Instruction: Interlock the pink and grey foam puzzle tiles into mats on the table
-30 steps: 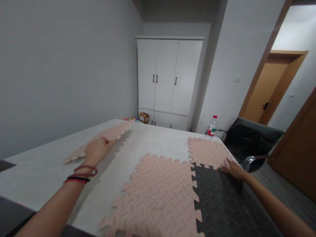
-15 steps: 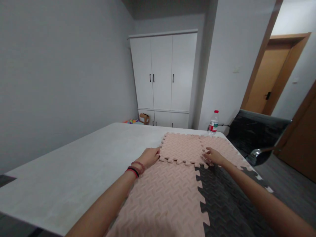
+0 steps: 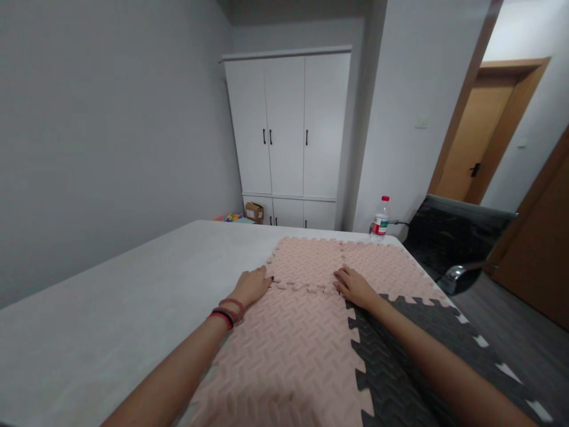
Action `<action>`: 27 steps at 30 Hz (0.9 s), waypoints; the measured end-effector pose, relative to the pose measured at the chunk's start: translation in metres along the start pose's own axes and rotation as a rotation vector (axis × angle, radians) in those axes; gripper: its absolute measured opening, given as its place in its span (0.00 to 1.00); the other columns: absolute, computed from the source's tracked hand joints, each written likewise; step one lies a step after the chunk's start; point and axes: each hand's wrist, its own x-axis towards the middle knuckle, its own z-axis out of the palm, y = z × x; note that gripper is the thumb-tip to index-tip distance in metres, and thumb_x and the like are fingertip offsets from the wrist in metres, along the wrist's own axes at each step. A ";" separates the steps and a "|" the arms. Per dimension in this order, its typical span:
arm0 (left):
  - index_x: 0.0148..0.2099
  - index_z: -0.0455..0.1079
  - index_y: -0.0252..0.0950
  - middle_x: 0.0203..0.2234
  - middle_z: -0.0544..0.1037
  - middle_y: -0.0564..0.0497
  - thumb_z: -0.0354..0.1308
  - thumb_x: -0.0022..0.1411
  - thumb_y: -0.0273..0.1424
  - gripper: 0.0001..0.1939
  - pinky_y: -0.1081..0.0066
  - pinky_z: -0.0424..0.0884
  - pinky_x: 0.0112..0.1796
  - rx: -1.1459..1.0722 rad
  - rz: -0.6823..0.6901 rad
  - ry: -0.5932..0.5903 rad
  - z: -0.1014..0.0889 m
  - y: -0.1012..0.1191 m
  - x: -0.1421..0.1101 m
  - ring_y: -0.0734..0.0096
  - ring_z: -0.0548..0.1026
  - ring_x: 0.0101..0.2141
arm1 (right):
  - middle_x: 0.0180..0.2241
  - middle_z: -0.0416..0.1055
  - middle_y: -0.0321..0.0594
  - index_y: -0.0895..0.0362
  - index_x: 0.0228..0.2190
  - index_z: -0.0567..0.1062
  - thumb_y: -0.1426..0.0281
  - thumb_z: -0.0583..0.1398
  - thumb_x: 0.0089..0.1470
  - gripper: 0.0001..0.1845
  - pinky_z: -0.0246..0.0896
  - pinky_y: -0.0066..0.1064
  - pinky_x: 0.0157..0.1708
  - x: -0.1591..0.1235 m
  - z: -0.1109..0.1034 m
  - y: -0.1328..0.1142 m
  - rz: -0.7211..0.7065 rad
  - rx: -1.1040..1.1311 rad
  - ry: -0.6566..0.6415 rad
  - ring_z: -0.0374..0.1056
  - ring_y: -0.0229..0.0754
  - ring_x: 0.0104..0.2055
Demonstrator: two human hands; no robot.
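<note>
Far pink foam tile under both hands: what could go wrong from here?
The far pink tile may seat unevenly: the left hand and right hand press only its near corners, so teeth between them could stay proud of the near pink tile. Pushing might also slide the mats on the smooth table. The water bottle stands near the mats' far edge.

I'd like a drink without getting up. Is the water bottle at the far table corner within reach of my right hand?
Probably not without leaning: the right hand rests on the pink mat, and the water bottle stands well beyond, though nothing blocks the way.
</note>
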 end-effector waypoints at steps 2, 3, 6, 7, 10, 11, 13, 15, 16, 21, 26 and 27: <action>0.49 0.65 0.33 0.41 0.73 0.47 0.50 0.63 0.42 0.19 0.57 0.68 0.45 0.013 -0.010 0.014 0.003 0.004 0.001 0.66 0.72 0.41 | 0.49 0.63 0.48 0.57 0.49 0.67 0.62 0.51 0.57 0.20 0.53 0.36 0.52 -0.002 0.000 -0.002 -0.036 -0.066 -0.002 0.59 0.44 0.51; 0.49 0.65 0.34 0.42 0.73 0.47 0.50 0.62 0.42 0.19 0.55 0.67 0.46 0.018 -0.014 0.018 0.005 0.005 0.001 0.66 0.72 0.42 | 0.49 0.63 0.48 0.58 0.50 0.66 0.61 0.50 0.58 0.21 0.53 0.36 0.52 -0.003 0.001 -0.003 -0.048 -0.097 -0.002 0.59 0.44 0.52; 0.51 0.64 0.34 0.43 0.72 0.47 0.49 0.63 0.43 0.21 0.53 0.63 0.50 0.020 -0.020 0.018 0.009 0.005 0.001 0.64 0.70 0.45 | 0.49 0.63 0.48 0.57 0.50 0.66 0.61 0.48 0.59 0.21 0.53 0.36 0.52 -0.005 0.005 -0.008 -0.081 -0.178 -0.007 0.58 0.45 0.52; 0.52 0.63 0.34 0.45 0.72 0.46 0.48 0.63 0.44 0.22 0.51 0.60 0.51 0.019 -0.023 0.016 0.011 0.005 0.001 0.62 0.70 0.46 | 0.49 0.63 0.48 0.57 0.50 0.65 0.61 0.47 0.60 0.20 0.53 0.37 0.52 -0.006 0.005 -0.011 -0.089 -0.202 -0.009 0.58 0.45 0.52; 0.60 0.53 0.33 0.56 0.62 0.38 0.43 0.64 0.42 0.26 0.45 0.51 0.55 0.004 -0.029 0.001 0.015 0.004 0.000 0.55 0.62 0.55 | 0.49 0.63 0.50 0.58 0.50 0.65 0.62 0.45 0.61 0.21 0.53 0.39 0.51 -0.008 0.003 -0.018 -0.094 -0.264 -0.003 0.57 0.47 0.52; 0.63 0.48 0.35 0.60 0.57 0.37 0.41 0.65 0.40 0.27 0.44 0.49 0.55 -0.006 -0.018 -0.015 0.016 0.003 0.000 0.53 0.58 0.57 | 0.49 0.63 0.50 0.57 0.50 0.65 0.61 0.45 0.61 0.21 0.52 0.40 0.51 -0.007 0.000 -0.019 -0.096 -0.280 0.001 0.57 0.47 0.53; 0.65 0.42 0.40 0.63 0.49 0.41 0.38 0.65 0.37 0.27 0.44 0.48 0.56 -0.032 0.033 -0.064 0.016 0.001 0.001 0.55 0.52 0.61 | 0.52 0.62 0.50 0.56 0.49 0.66 0.59 0.45 0.60 0.22 0.49 0.43 0.53 -0.005 -0.006 -0.019 -0.113 -0.309 0.010 0.54 0.49 0.55; 0.65 0.44 0.45 0.64 0.51 0.47 0.37 0.66 0.35 0.25 0.47 0.48 0.57 -0.056 0.090 -0.121 0.015 -0.001 0.003 0.59 0.50 0.62 | 0.58 0.56 0.48 0.54 0.50 0.65 0.57 0.45 0.59 0.23 0.43 0.44 0.56 0.001 -0.009 -0.016 -0.073 -0.315 -0.007 0.48 0.50 0.59; 0.64 0.47 0.45 0.63 0.52 0.48 0.37 0.66 0.35 0.24 0.48 0.48 0.57 -0.066 0.109 -0.141 0.013 -0.001 0.005 0.60 0.51 0.62 | 0.60 0.52 0.47 0.54 0.52 0.63 0.56 0.44 0.60 0.25 0.41 0.44 0.57 0.005 -0.009 -0.014 -0.020 -0.308 -0.025 0.45 0.49 0.61; 0.56 0.60 0.37 0.54 0.66 0.45 0.44 0.64 0.46 0.25 0.48 0.54 0.55 -0.082 0.082 -0.142 0.006 0.011 0.027 0.59 0.64 0.54 | 0.63 0.43 0.54 0.61 0.61 0.49 0.54 0.37 0.60 0.34 0.36 0.48 0.58 0.024 0.016 0.001 0.268 -0.257 -0.102 0.37 0.51 0.65; 0.63 0.50 0.37 0.61 0.55 0.38 0.38 0.62 0.51 0.33 0.44 0.46 0.56 -0.072 0.050 -0.063 0.014 0.044 0.053 0.50 0.55 0.59 | 0.65 0.38 0.50 0.59 0.62 0.45 0.49 0.36 0.58 0.38 0.27 0.48 0.60 0.029 0.032 0.010 0.313 -0.229 -0.149 0.32 0.49 0.66; 0.64 0.47 0.40 0.63 0.50 0.38 0.36 0.62 0.53 0.34 0.44 0.44 0.56 -0.082 0.087 -0.069 0.018 0.050 0.055 0.50 0.51 0.61 | 0.65 0.38 0.50 0.59 0.62 0.45 0.49 0.36 0.58 0.38 0.27 0.48 0.60 0.030 0.032 0.011 0.312 -0.225 -0.160 0.32 0.49 0.66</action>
